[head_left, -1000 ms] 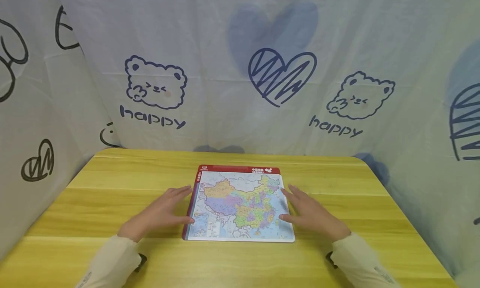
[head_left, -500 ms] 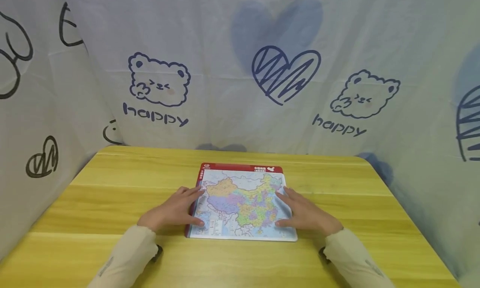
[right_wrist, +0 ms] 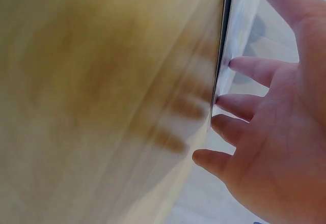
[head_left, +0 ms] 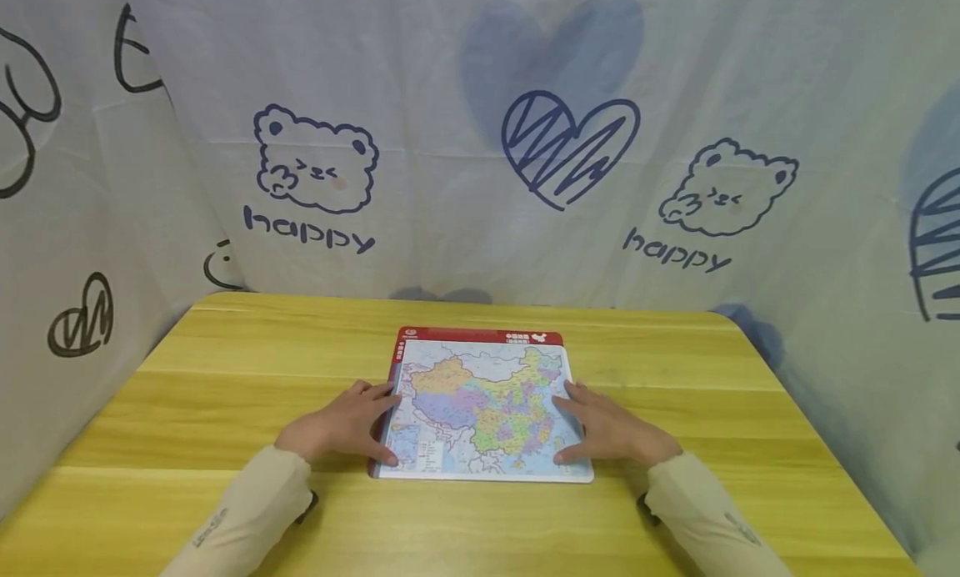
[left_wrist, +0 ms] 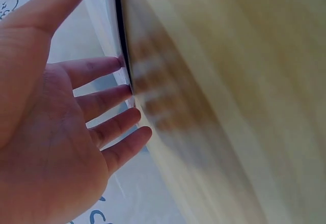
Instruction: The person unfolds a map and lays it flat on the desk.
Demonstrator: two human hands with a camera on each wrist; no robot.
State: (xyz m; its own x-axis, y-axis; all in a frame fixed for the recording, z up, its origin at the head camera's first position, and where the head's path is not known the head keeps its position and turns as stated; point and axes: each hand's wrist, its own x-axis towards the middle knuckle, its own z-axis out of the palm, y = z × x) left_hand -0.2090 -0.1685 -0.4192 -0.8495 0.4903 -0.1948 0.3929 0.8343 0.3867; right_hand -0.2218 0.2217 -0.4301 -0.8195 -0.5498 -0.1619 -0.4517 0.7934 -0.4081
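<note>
A flat, rounded-corner map board (head_left: 480,402) with a red top border lies on the table, showing a coloured map of China. At its left edge is my left hand (head_left: 341,423), fingers spread and thumb tip over the near left corner. My right hand (head_left: 618,427) mirrors it on the opposite side, fingertips and thumb overlapping the map's right margin. In the left wrist view, the left fingers (left_wrist: 104,102) extend nearly straight to the board's thin dark edge (left_wrist: 123,30). The right wrist view has extended right fingers (right_wrist: 239,104) reaching the other edge (right_wrist: 222,40).
The yellow wood-grain table (head_left: 480,527) surrounds the board on all sides. A pale curtain (head_left: 442,85) printed with bears and hearts hangs behind the table and along both sides. Light sleeves cover both forearms.
Both hands have come inward from beside the board onto its side edges. Within the last half second, the left hand has drawn back slightly left and its thumb lowered toward the near corner.
</note>
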